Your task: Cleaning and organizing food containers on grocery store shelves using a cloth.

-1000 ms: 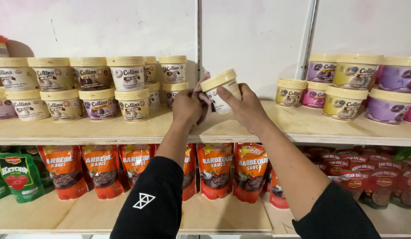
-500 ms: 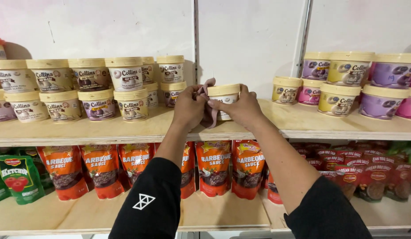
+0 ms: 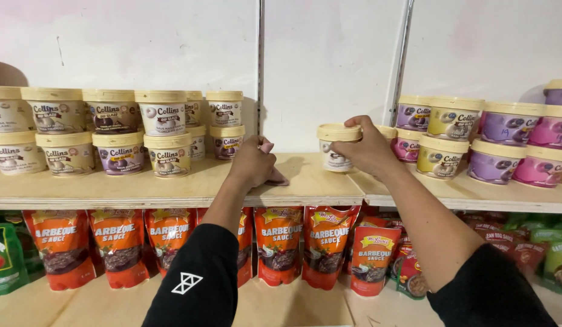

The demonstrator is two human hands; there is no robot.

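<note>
backdrop: white panelled wall behind a pale wooden shelf, grain showing, bare in its middle stretch; a lower shelf runs beneath.
left stock: round tubs with cream lids and printed wrap labels, stacked two high, smooth plastic.
lower stock: glossy red sauce pouches standing in a row, soft-sided, with green pouches at either end.
left hand: left hand closed in a loose fist on a small pink cloth, which is pressed flat on the bare shelf board.
change: half a second ago both hands met around one tub held above the shelf; now they are apart, the left down on the cloth, the right carrying the tub rightward.
reading: judged, the handling of this tub is near its end and it is returning to stock.
tub: cream-lidded tub, pale label, base at or just above the board; contact cannot be told.
right hand: right hand wrapped round the tub's right side, thumb along the lid edge, fingers curled behind.
right stock: purple, yellow and pink tubs, cream lids, two tiers, just beside the held tub.
</note>
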